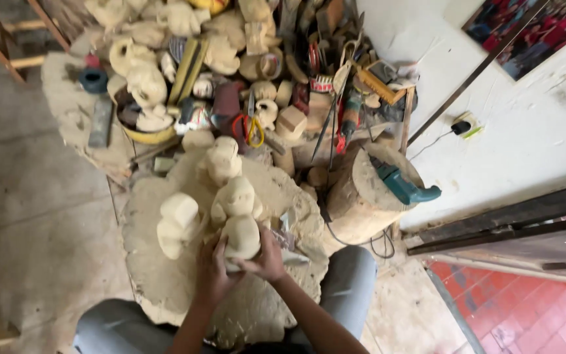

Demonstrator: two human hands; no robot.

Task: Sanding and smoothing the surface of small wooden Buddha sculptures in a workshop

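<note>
1. Left — a loose pale carved figure (178, 224) stands on the round stump worktop (165, 288), just beside the work; in my judgement a sideways elbow could topple it off the edge.
2. Centre — the left hand (212, 270) and right hand (266, 257) both wrap the pale wooden carving (241, 236), fingers pressed against its lower sides. It stands upright near the stump's middle, touching another figure (234, 198) behind it. Any slip might knock that neighbour — they crowd closely.
3. Behind — a heap of rough carvings and tools, including yellow-handled scissors (251, 130), blocks forward reach.
4. Right — a teal power tool (401, 185) rests on a log (361, 203); its cord trails near the knee and could snag.
</note>
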